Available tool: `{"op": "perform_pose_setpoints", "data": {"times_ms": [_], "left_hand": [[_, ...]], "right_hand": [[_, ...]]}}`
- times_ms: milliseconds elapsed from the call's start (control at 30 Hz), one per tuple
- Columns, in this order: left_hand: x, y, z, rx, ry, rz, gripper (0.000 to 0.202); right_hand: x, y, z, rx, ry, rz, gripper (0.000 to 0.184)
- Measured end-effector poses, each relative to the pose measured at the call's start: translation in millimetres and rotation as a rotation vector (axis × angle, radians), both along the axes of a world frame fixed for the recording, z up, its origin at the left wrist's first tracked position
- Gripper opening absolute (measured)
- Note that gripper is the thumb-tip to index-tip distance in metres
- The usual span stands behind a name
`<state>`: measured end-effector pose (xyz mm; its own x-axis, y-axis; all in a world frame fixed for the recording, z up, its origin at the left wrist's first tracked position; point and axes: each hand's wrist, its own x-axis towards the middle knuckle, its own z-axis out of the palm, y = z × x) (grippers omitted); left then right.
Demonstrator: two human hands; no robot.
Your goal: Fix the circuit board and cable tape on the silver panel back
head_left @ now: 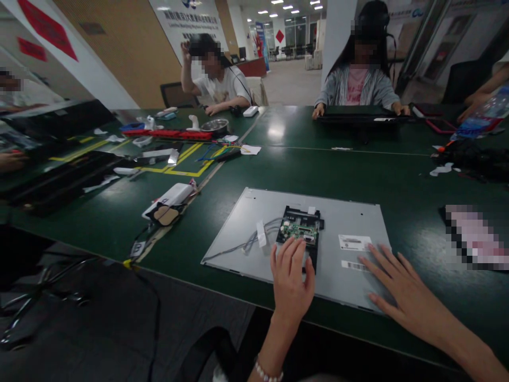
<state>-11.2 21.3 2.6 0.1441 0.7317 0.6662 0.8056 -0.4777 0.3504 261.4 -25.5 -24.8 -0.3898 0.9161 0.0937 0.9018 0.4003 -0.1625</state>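
Observation:
A grey metal display panel [238, 228] lies face down on the green table, near its front edge. A green circuit board [299, 232] in a black frame sits at the panel's middle, with grey cables [254, 241] running left from it. My left hand [291, 276] rests flat on the near part of the board, fingers stretched out. My right hand [392, 284] lies flat and spread on the panel's right corner, beside white barcode labels [353, 243]. Neither hand holds anything.
A white packet with cable [169, 204] lies left of the panel. Black panels [59, 180], red tray [167, 133] and metal bowl [214, 125] sit at far left. Two people sit across the table [119, 223]; another person's arm [481, 95] reaches in at right.

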Motion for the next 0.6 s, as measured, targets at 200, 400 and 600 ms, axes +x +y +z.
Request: {"op": "perform_pose_setpoints", "data": {"times_ms": [200, 400, 600], "left_hand": [[-1, -4, -1.6, -0.035, -0.004, -0.016, 0.041], [-1, -6, -0.6, -0.037, -0.018, -0.016, 0.041], [-1, -3, 1.0, -0.067, -0.028, -0.023, 0.038]], "right_hand": [[-23, 8, -1.4, 0.071, -0.025, 0.052, 0.067], [-60, 27, -2.8, 0.125, 0.003, 0.120, 0.068], [-99, 49, 1.5, 0.095, 0.032, 0.169, 0.066]]}}
